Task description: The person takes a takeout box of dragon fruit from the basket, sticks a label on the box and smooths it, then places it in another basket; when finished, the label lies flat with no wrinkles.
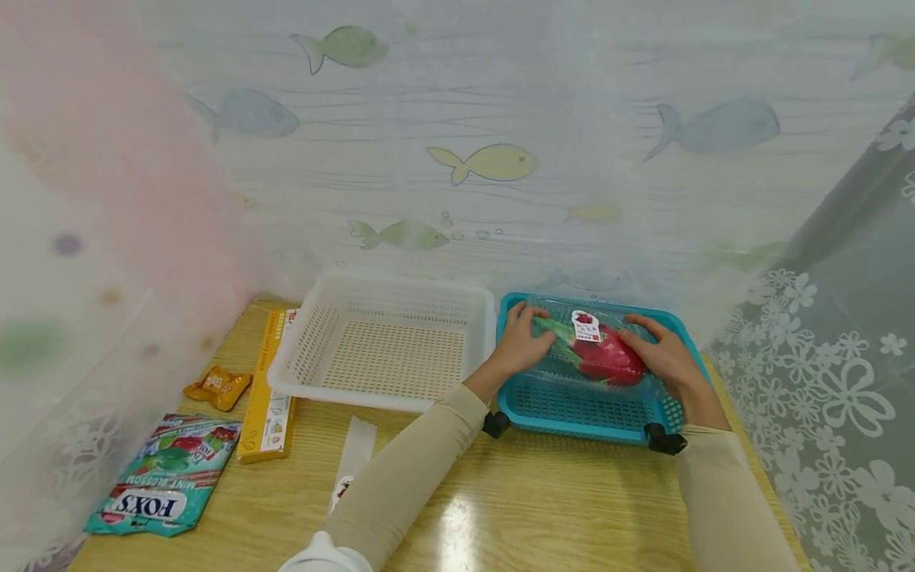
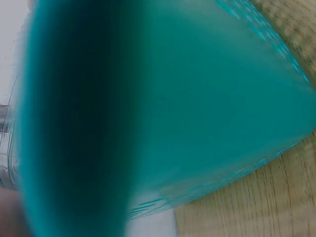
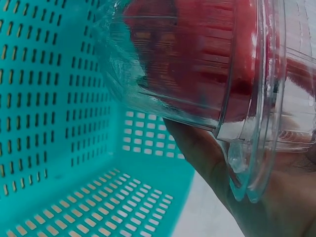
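Both hands hold a clear plastic clamshell box (image 1: pixel 550 308) with a red dragon fruit (image 1: pixel 611 359) inside and a white label on its lid. It is over the teal basket (image 1: pixel 572 429), tilted a little. My left hand (image 1: pixel 520 343) grips the left end with bent fingers. At the other end, my right hand (image 1: pixel 666 356) has its thumb on top. In the right wrist view, that hand (image 3: pixel 207 160) supports the box (image 3: pixel 197 94) from below, beside the slotted basket wall (image 3: pixel 39 98). The basket side (image 2: pixel 232 98) blocks most of the left wrist view.
A white basket (image 1: pixel 382 401) stands left of the teal one. Farther left lie a yellow carton (image 1: pixel 259 413), a small orange packet (image 1: pixel 220 388) and a green Fox's candy bag (image 1: pixel 167 477). A white paper strip (image 1: pixel 356 453) lies in front. Fish-patterned curtain (image 1: pixel 486 95) hangs behind.
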Demonstrator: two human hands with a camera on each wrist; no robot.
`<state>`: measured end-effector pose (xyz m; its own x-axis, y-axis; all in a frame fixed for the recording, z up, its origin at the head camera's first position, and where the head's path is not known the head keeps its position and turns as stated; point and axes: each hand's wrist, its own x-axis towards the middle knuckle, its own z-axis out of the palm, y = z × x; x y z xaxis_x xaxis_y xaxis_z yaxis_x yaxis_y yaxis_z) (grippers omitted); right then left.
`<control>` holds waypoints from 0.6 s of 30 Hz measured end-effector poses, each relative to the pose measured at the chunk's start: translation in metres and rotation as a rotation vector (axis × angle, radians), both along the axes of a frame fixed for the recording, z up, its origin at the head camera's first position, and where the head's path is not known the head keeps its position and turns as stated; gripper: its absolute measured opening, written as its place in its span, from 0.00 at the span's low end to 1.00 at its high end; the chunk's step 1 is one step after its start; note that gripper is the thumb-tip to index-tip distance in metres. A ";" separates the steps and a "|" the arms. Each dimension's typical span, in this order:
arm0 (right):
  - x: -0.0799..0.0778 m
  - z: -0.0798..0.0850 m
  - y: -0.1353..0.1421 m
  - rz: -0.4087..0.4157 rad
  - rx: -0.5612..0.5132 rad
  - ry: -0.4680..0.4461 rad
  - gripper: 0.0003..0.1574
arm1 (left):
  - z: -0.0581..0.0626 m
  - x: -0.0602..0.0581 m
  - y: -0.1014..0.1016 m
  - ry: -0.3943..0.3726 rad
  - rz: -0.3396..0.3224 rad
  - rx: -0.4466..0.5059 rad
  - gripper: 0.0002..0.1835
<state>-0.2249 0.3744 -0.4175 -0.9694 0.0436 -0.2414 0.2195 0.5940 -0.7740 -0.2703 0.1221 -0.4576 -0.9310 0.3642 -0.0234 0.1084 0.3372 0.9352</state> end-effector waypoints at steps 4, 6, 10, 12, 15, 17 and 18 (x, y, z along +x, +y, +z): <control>-0.002 -0.002 0.000 -0.007 -0.007 -0.003 0.47 | -0.001 -0.003 0.001 -0.005 0.005 -0.008 0.22; -0.003 -0.003 0.001 -0.010 -0.012 -0.006 0.47 | -0.001 -0.004 0.002 -0.009 0.005 -0.015 0.21; -0.004 -0.005 0.001 -0.014 -0.014 -0.011 0.46 | 0.000 -0.005 0.003 -0.020 0.003 -0.020 0.21; -0.004 -0.005 0.002 -0.014 -0.014 -0.010 0.46 | 0.002 -0.005 0.003 -0.025 0.003 -0.014 0.21; -0.004 -0.006 0.002 -0.014 -0.014 -0.008 0.47 | 0.006 -0.004 0.003 -0.031 0.009 -0.011 0.21; -0.004 -0.006 0.003 -0.014 -0.017 -0.007 0.47 | 0.008 -0.004 0.003 -0.033 0.011 -0.014 0.21; -0.003 -0.006 0.003 -0.014 -0.019 -0.008 0.47 | 0.009 -0.004 0.003 -0.033 0.013 -0.017 0.21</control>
